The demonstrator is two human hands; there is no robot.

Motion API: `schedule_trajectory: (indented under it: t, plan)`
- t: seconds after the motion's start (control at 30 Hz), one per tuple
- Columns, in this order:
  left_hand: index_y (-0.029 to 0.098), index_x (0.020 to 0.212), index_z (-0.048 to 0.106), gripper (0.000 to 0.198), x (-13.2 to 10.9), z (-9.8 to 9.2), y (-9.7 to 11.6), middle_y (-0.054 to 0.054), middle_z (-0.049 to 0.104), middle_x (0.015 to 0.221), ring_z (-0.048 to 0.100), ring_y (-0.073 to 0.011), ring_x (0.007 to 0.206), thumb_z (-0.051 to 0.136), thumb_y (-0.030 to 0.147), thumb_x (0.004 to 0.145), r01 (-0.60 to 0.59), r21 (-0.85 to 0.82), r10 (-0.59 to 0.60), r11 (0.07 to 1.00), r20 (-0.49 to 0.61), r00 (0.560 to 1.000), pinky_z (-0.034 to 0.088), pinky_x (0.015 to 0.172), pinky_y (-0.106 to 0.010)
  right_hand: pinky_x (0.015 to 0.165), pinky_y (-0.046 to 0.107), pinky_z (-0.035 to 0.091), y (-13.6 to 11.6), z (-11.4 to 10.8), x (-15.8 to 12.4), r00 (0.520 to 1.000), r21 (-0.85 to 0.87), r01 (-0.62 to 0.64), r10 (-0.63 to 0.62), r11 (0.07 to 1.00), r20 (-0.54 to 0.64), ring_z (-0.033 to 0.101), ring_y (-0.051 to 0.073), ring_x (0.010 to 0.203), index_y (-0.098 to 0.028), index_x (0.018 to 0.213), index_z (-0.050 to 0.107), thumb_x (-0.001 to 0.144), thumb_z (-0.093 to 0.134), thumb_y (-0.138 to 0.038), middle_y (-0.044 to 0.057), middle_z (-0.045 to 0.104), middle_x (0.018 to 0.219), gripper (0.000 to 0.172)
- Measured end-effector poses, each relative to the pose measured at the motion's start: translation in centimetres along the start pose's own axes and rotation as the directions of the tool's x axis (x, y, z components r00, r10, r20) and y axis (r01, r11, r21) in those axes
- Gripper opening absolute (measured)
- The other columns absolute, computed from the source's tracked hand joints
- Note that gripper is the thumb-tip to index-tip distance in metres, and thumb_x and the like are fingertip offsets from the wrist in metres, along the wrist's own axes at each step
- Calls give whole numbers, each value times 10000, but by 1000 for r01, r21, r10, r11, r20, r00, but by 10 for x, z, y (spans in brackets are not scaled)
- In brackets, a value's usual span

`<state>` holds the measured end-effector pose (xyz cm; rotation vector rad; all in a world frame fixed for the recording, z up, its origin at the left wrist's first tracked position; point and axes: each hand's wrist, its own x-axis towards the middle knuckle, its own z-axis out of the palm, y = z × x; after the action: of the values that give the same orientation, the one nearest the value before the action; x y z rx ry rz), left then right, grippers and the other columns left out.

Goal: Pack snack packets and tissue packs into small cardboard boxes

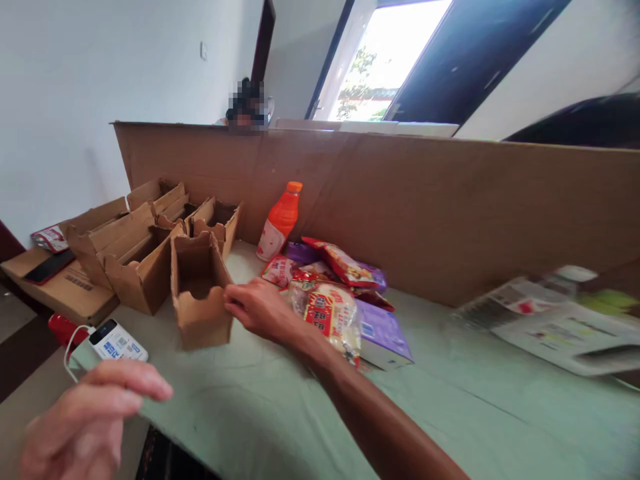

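Observation:
An open-topped cardboard box (204,321) with a notched front wall stands on the green-covered table (240,413). My right hand (263,307) has its fingers closed at the right edge of this box; the fingertips are partly hidden. Low at the left, my left hand (85,420) is held with its fingers stretched out and nothing in them. Nearest to it lies a white power bank (119,341) with a white cable. Just beyond my right wrist is a clear pack of rice crackers (330,313), partly covered by my forearm.
Several similar cardboard boxes (143,267) are grouped at the left. An orange bottle (280,223), snack bags (345,261) and a purple box (385,333) sit mid-table. A cardboard wall (425,213) runs along the back, with a person (247,107) behind it. Blurred printed packaging (545,320) is at right.

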<state>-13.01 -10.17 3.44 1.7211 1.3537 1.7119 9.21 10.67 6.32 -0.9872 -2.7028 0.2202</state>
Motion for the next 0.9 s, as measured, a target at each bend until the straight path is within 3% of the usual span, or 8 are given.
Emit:
schedule_trajectory:
  t: [0.1,0.17,0.3,0.4,0.5,0.63,0.8,0.9]
  plan:
    - [333,1180,703,302,22,28,5,-14,715,1159,677,-207,1031,576,245,920,-16,-158,-19,987,-219,976,575,890,-334,690,272,436,30,-19,-70,997,106,60,-54,993,-58,644,168,712,-204,803,665,918,598,-177,30,715,760,135]
    - [334,1343,598,465,23,48,-12,-10,619,1377,590,-207,1236,652,263,886,48,-88,-66,995,-212,975,491,1040,-312,702,271,487,44,-27,-120,985,213,56,-19,975,-174,667,168,766,-226,902,683,950,550,-195,34,732,847,145]
    - [314,1583,225,911,-10,78,-60,-91,342,1629,357,-324,1476,723,423,828,229,61,-235,972,120,965,307,1209,-520,841,344,583,50,-16,-207,895,421,-87,257,903,-365,707,197,944,-319,1435,487,952,596,-268,59,717,1185,497]
    - [210,1557,284,948,-43,90,-83,-196,484,1513,439,-410,1413,712,555,784,310,154,-341,938,256,904,370,1138,-633,874,371,597,41,18,-249,807,579,-124,421,806,-414,692,228,1064,-355,1532,372,965,600,-371,79,644,1351,611]
    - [153,1354,544,801,-67,97,-94,-208,658,1287,591,-447,1245,701,636,734,333,343,-419,879,217,882,452,1049,-664,890,366,600,25,66,-270,705,745,-171,608,645,-365,671,250,1148,-331,1473,487,1004,504,-459,83,613,1407,486]
    - [170,1138,657,650,-86,104,-102,-131,747,977,709,-410,993,698,655,707,276,482,-375,831,119,919,576,897,-601,977,362,571,10,113,-277,553,875,-266,807,404,-204,572,262,1312,-291,1452,532,1018,430,-516,71,567,1471,500]
    - [214,1194,672,530,-98,132,-99,-110,751,1070,697,-378,1087,682,544,779,144,526,-292,838,211,933,589,925,-550,1122,423,459,29,116,-294,507,907,-262,847,329,-161,512,292,1371,-260,1395,610,969,469,-604,75,562,1476,566]
    - [213,1347,582,623,-95,164,-89,-141,671,1305,661,-365,1181,708,462,789,67,433,-218,899,310,925,599,928,-522,1071,417,509,47,109,-309,363,904,-306,914,299,-179,588,303,1288,-252,1314,676,949,452,-655,91,643,1378,588]
